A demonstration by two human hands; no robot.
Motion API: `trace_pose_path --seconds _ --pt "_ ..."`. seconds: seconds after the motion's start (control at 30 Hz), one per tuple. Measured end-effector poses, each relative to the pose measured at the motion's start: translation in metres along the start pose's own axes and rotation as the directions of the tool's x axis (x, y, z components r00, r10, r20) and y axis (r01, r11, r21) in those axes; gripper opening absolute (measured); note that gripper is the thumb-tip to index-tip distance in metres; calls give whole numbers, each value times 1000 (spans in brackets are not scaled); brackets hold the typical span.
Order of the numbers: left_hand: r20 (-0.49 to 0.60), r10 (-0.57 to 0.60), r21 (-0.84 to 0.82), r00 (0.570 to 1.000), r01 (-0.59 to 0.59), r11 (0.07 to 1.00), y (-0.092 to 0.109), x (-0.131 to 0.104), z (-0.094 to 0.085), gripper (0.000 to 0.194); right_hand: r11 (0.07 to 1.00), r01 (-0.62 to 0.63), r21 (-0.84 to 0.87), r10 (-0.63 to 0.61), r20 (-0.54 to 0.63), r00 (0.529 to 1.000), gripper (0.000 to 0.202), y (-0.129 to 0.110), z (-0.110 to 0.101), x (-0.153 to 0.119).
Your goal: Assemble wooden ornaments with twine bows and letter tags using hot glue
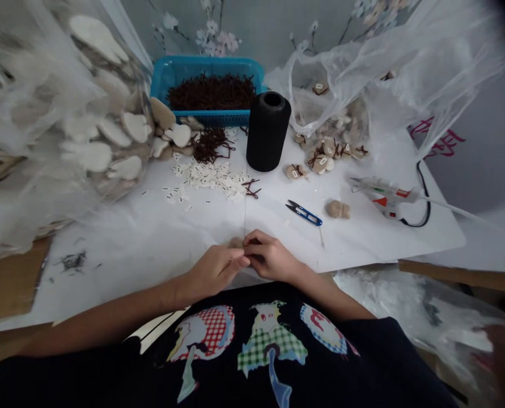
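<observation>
Both hands meet at the table's front edge, close to my body. My left hand (220,265) is closed round a small beige plush piece (236,242), of which only the top shows. Against it, my right hand (266,255) has its fingers pinched together; whatever they hold is hidden. Beyond the hands lie blue thread snips (304,213), with another beige plush piece (338,209) to their right. Small white labels (213,178) are heaped farther back, beside a few brown bows (252,188).
A blue basket (207,118) of brown bows and a black cone (268,133) stand at the back. Plastic bags of plush pieces (127,133) flank them. Finished-looking pieces (320,163) lie right of the cone. A glue gun (388,190) with its cord rests at right.
</observation>
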State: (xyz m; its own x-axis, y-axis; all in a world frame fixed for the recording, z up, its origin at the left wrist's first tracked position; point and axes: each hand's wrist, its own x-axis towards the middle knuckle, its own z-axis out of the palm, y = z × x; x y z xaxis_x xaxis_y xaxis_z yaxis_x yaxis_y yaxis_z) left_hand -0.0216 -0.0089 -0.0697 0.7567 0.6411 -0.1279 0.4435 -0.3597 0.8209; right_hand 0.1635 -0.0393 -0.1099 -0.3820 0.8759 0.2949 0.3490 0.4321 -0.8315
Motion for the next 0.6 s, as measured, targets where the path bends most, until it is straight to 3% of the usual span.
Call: trace_pose_path --seconds 0.17,0.27,0.37,0.43,0.53,0.6 --pt "-84 78 -46 993 -82 996 3 32 -23 52 999 0 -43 1 11 1000 17 3 -8 1" --pt "-153 125 63 980 -116 991 -6 81 -50 53 998 5 -70 -3 21 1000 16 8 -21 6" --pt "-171 242 29 955 -241 970 -21 141 -73 71 991 4 -132 3 54 999 16 14 -40 16" --pt "-186 267 21 946 -268 963 -31 175 -83 73 984 4 -175 8 68 998 17 17 -50 22" --pt "-212 280 56 936 -274 960 -37 210 -89 70 976 10 -218 3 63 998 19 24 -59 30" --pt "-239 281 85 929 -268 960 -34 221 -89 68 971 21 -240 -9 50 999 20 30 -60 33"
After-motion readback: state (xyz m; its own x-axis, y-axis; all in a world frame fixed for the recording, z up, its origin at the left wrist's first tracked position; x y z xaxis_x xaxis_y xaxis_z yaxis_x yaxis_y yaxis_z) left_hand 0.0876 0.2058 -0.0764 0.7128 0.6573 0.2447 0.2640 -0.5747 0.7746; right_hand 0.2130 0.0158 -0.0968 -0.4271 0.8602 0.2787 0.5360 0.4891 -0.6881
